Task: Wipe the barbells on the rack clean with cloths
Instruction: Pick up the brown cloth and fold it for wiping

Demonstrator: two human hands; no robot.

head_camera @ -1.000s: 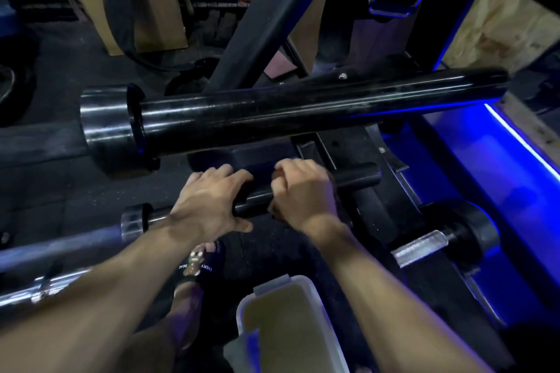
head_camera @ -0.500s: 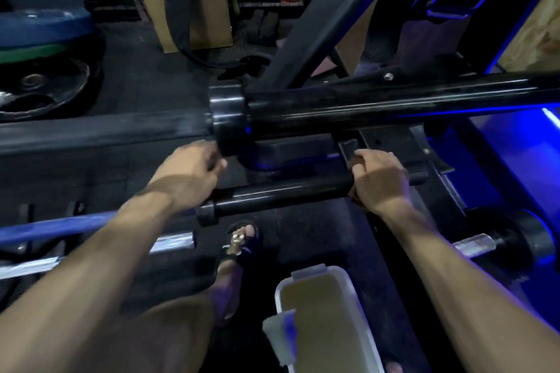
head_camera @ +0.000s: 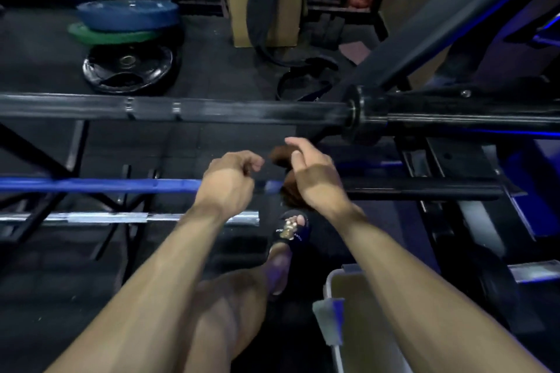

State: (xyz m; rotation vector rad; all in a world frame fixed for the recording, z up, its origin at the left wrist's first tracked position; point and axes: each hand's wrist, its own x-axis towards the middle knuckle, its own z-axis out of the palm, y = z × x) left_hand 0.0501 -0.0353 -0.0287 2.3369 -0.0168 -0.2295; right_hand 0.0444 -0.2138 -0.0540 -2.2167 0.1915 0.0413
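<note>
Both hands hover above the middle barbell [head_camera: 418, 189] on the rack [head_camera: 472, 221]. The left hand [head_camera: 228, 179] has loosely curled, empty fingers. The right hand [head_camera: 315, 179] holds a brown cloth [head_camera: 281, 154] just above the bar. Another cloth [head_camera: 328, 321] drapes over a white bin's rim [head_camera: 328, 285].

Top barbell [head_camera: 242, 110] glossy black metal; lower bar [head_camera: 106, 217] bright chrome; box [head_camera: 242, 3] matt cardboard.
</note>
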